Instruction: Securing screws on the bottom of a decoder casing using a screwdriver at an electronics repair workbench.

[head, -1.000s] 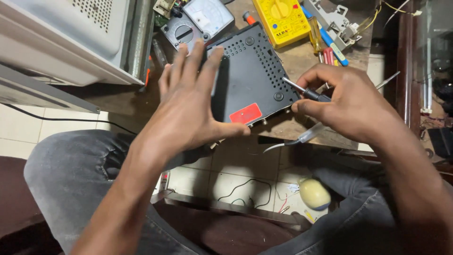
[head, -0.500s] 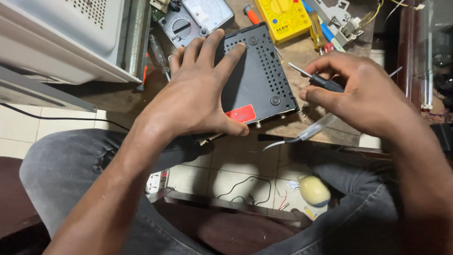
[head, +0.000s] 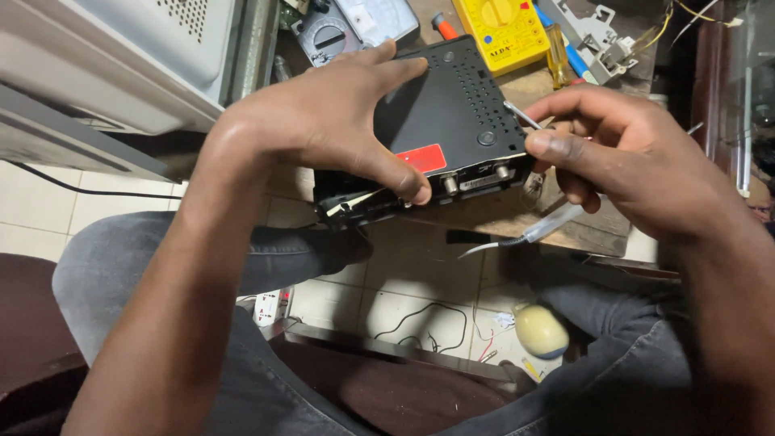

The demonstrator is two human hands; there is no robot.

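Black set-top box held tilted at the bench's near edge.
Left hand [head: 323, 121] grips the black set-top box [head: 440, 121], thumb beside its red rectangular label [head: 425, 158]; connector edge overhangs the workbench [head: 517, 214]. Right hand [head: 622, 153] pinches a screwdriver [head: 523, 116] at the box's right edge. Beyond: yellow multimeter [head: 500, 31], analogue meter [head: 355, 23].

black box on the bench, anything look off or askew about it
Yes: the black box is tipped up off the bench, near edge raised in the left hand. The right hand holds a screwdriver at its corner.
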